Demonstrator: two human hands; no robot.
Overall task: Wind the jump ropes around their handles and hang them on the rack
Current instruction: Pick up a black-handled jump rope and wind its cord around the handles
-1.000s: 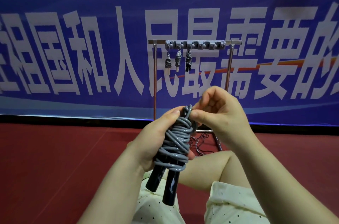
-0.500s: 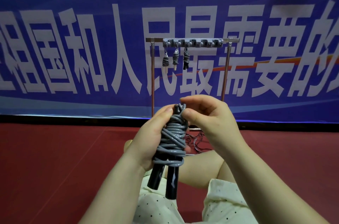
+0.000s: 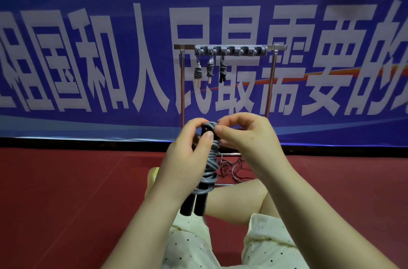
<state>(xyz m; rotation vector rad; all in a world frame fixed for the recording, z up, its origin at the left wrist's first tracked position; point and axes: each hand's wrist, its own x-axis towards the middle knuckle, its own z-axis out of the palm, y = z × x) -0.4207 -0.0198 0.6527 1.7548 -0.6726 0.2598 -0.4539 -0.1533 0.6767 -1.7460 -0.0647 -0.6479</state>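
Centre of frame: a jump rope with two black cylindrical handles (image 3: 194,203) held side by side, upright, their lower ends pointing down toward the lap. A grey glossy cord (image 3: 210,166) is wound round the pair in many overlapping coils, from roughly mid-length up to the top; coils uneven, some crossing one another. The lowest loop sits loose and wider than the rest. Bare black handle shows below the winding.

Left hand (image 3: 184,160): fingers curled round the wound bundle from the left side, thumb lying up along the front of the coils, thumbnail facing the camera. Firm hold.

Right hand (image 3: 245,136): fingers bent, thumb and forefinger pinching the cord at the top of the bundle, just beside the left fingertips. Exactly which strand is pinched cannot be told.

Upper centre, behind the hands: a silver metal rack (image 3: 272,83) with two uprights and a top bar carrying a grey row of hooks (image 3: 231,50). Three wound jump ropes hang from the left end of the hook row: two with pale handles (image 3: 198,73) (image 3: 210,70), one with black handles (image 3: 222,69), all wrapped in grey cord. Hooks to their right carry nothing.

Below the rack, on the dark red floor (image 3: 66,191), a thin tangle of loose dark cord (image 3: 234,169).

Backdrop: a blue banner with large white characters (image 3: 88,59). Bottom of frame: pale yellow dotted shorts (image 3: 189,246).
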